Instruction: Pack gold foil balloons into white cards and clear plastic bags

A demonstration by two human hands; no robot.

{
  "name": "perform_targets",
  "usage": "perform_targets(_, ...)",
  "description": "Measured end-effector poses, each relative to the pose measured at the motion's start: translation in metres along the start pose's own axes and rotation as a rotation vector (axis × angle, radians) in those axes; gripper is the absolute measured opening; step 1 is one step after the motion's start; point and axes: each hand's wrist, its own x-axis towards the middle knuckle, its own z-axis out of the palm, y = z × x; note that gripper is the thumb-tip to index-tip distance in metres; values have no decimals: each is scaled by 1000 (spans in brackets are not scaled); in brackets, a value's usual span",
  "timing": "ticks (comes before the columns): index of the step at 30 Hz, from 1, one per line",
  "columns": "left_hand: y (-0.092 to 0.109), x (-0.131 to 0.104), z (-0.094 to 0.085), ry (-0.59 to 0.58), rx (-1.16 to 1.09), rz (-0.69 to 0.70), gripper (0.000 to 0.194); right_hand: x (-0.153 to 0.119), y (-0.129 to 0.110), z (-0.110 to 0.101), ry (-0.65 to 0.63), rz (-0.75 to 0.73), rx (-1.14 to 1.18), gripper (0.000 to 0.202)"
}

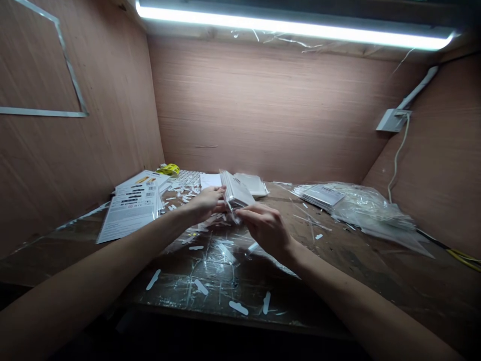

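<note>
A stack of flat whitish packs [240,193], with clear plastic at its edges, is held tilted above the worktop. My left hand [210,201] grips it by the left side, the fingers partly behind it. At the lower right corner my right hand [266,225] is closed, thumb and fingers pinching the edge. Behind the held stack lies another pile of pale flat packs [253,184]. Small white hang-tab pieces [201,287] are scattered on the table below my hands.
Printed cards [130,213] lie fanned at the left, near a yellow tape roll [169,169]. On the right are stacked packs [323,195] and a clear plastic bag [376,210]. Wooden walls enclose the worktop [338,255]; a cable [396,165] hangs from a socket box [393,120].
</note>
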Motion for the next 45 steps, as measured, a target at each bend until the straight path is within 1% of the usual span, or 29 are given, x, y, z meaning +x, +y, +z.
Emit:
perform_targets(1,4,0,-7,34,78,28,19,-2,1,0,-8,-2,7,22)
perform_targets(2,9,-2,-14,68,125,70,27,-3,2,0,-25,2,14,23)
perform_targets(3,15,-5,-21,88,189,154,34,-4,3,1,-43,9,21,23)
perform_targets(4,20,-9,-27,61,377,336,38,-5,3,2,-58,19,27,23)
perform_targets(5,26,-15,-31,-4,558,506,37,-6,3,3,-72,30,31,23)
perform_targets(6,30,-21,-32,-140,705,633,34,-6,3,4,-88,40,33,23)
perform_targets(7,32,-28,-32,-302,799,739,31,-7,3,5,-102,46,34,23)
perform_targets(8,33,-35,-30,-453,858,808,31,-7,3,6,-111,48,30,24)
perform_targets(9,31,-40,-27,-570,890,865,33,-7,3,6,-113,46,24,25)
perform_targets(10,27,-45,-23,-631,913,913,36,-7,2,6,-114,44,21,26)
perform_targets(11,22,-48,-21,-641,937,960,39,-7,2,6,-105,49,20,25)
perform_targets(13,10,-49,-18,-571,994,1074,40,-7,1,5,-65,96,32,19)
perform_targets(16,-10,-45,-18,-403,1068,1271,26,-7,-1,2,-3,209,89,11)
perform_targets(18,-20,-42,-18,-301,1068,1354,16,-7,-3,1,27,240,118,11)
perform_targets(20,-26,-42,-16,-227,1054,1339,10,-6,-4,0,57,245,119,13)
perform_targets(23,-28,-47,-12,-214,1020,1175,11,-4,-4,-4,83,258,113,14)
perform_targets(25,-25,-51,-9,-232,944,1050,12,-1,-2,-7,53,221,145,16)
perform_targets(28,-18,-56,-7,-237,772,943,13,5,1,-15,-40,97,239,15)
perform_targets(30,-15,-59,-7,-242,698,936,15,8,2,-21,-75,40,297,14)
perform_targets(33,-12,-62,-8,-245,678,963,18,10,4,-27,-128,19,412,10)
perform_targets(35,-11,-64,-9,-246,659,980,18,11,3,-30,-163,59,549,9)
perform_targets(37,-9,-65,-9,-240,615,989,16,12,2,-30,-144,167,655,27)
perform_targets(38,-8,-66,-9,-231,594,992,15,12,1,-29,-119,225,667,33)
perform_targets(39,-8,-66,-8,-219,580,997,13,12,1,-28,-89,265,650,34)
perform_targets(40,-7,-67,-8,-211,574,1004,11,13,0,-26,-66,283,612,31)
perform_targets(42,-7,-67,-7,-203,576,1030,10,12,-1,-23,-38,256,532,19)
perform_targets(45,-8,-67,-7,-199,588,1042,12,11,-1,-19,-19,211,503,13)
